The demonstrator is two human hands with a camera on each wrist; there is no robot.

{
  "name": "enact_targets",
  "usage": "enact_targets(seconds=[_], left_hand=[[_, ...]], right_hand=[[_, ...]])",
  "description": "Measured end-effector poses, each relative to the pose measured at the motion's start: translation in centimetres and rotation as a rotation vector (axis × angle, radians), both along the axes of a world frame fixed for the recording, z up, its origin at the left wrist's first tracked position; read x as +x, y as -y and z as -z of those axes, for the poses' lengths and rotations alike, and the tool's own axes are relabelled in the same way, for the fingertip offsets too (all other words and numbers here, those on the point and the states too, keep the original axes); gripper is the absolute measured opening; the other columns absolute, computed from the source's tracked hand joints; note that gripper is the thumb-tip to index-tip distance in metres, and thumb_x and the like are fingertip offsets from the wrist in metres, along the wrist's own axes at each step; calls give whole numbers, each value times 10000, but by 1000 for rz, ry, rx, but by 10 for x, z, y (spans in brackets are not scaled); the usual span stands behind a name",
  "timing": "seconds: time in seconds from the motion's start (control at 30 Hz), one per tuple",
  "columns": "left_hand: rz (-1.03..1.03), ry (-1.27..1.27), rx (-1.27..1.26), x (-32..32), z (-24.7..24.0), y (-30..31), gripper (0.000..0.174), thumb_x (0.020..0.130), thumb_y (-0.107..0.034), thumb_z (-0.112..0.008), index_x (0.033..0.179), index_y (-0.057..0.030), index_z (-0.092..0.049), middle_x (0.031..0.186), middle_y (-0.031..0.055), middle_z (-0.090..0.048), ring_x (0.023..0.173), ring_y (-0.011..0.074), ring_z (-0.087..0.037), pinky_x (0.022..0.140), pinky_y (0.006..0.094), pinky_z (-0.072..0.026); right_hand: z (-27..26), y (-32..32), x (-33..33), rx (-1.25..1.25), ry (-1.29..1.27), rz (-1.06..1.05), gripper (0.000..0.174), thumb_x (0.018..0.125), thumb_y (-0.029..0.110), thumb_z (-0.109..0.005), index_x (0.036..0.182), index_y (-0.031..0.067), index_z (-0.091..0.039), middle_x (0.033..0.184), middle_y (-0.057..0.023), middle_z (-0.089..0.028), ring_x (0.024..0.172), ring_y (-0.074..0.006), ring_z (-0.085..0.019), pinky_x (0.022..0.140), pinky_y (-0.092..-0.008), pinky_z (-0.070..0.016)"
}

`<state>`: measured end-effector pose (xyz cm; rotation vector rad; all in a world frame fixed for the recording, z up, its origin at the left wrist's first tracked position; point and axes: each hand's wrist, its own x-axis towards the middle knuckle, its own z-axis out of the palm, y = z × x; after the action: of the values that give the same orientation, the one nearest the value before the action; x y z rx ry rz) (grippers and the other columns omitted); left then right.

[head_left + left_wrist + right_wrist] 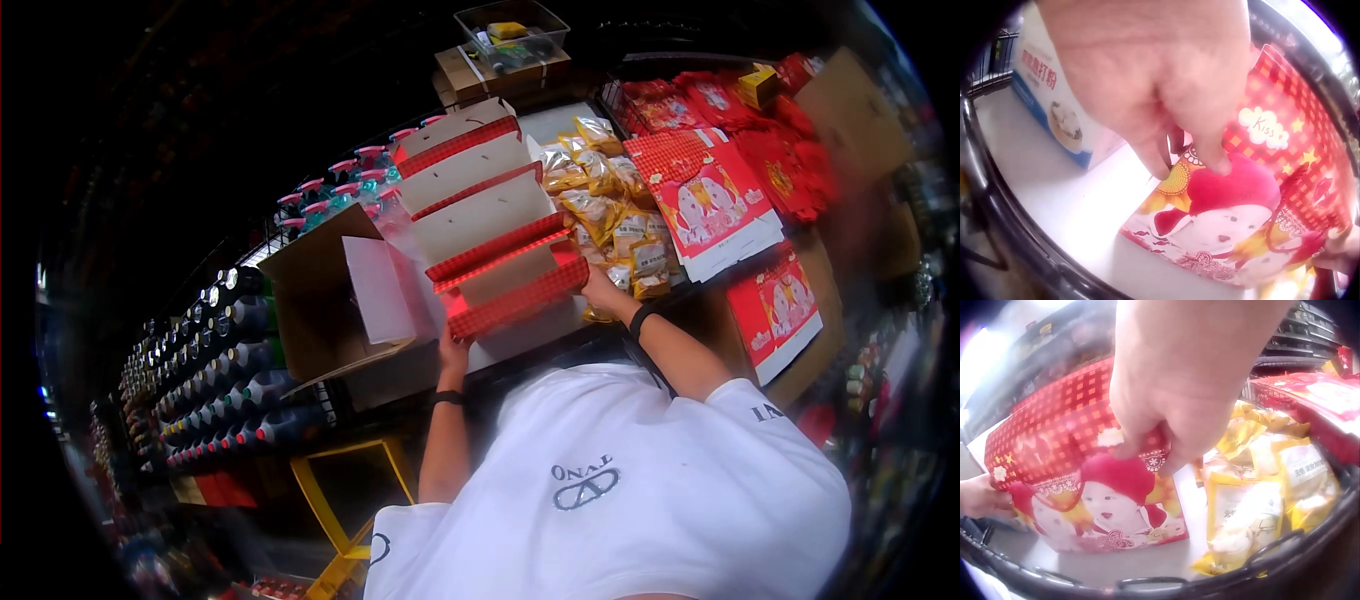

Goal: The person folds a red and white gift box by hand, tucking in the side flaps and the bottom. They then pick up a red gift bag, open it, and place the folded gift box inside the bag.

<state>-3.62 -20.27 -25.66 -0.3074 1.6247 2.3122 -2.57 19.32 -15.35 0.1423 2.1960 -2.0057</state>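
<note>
Boxes [490,225] between left hand [455,350], right hand [603,293]

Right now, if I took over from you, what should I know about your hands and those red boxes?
Hands: the left hand grips the red boxes at their left side, fingers curled. The right hand grips their right side, beside the yellow bags.
Things: the boxes stand as one bundle, and their bottom seems to rest on the white shelf, between a blue box and the yellow bags.
Done: the bundle is on the shelf.
Left: neither hand has let go. Probably straighten the bundle, then release.
</note>
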Motion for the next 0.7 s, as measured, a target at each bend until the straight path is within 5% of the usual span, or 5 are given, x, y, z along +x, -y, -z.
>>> enact_targets(seconds=[0.07, 0.3, 0.47, 0.57, 0.7], left_hand=[[85, -117, -163, 6, -5, 2, 387, 1091, -79, -536, 1470, -12, -489, 1364, 109, -575, 1218, 269, -603, 972, 424, -610], [32, -111, -366, 18, -44, 6, 594, 934, 66, -715, 1480, -2, -491, 1303, 112, -630, 1114, 213, -651, 913, 328, -586], [17, 145, -311, 35, -69, 11, 516, 959, 10, -712, 1442, 1, -532, 1242, 84, -676, 1061, 175, -653, 823, 280, -536], [22, 73, -312, 49, -62, 15, 468, 970, 0, -693, 1416, 3, -550, 1233, 77, -685, 1052, 165, -652, 842, 286, -530], [-27, -59, -437, 58, -41, 26, 412, 982, -25, -669, 1380, 9, -567, 1306, 127, -648, 1121, 181, -629, 931, 323, -523]], right_hand=[[3, 0, 7, 26, 4, 29, 438, 875, -32, -781, 1286, 34, -645, 1206, -40, -731, 1084, -135, -667, 958, -316, -537], [4, -3, 39, 104, 23, 105, 547, 866, -71, -755, 1373, 50, -587, 1254, -70, -710, 1170, -157, -642, 998, -322, -513], [47, -18, 14, 331, -28, -73, 786, 902, 226, -798, 1563, 79, -400, 1443, -231, -592, 1299, -334, -597, 1080, -410, -481], [-29, -2, 11, 282, -21, -185, 707, 934, 277, -760, 1535, 69, -454, 1403, -232, -630, 1289, -362, -611, 1082, -414, -477], [2, -5, 12, 490, -80, -213, 586, 963, 273, -688, 1483, 68, -509, 1335, -249, -663, 1237, -397, -639, 1045, -433, -504]])
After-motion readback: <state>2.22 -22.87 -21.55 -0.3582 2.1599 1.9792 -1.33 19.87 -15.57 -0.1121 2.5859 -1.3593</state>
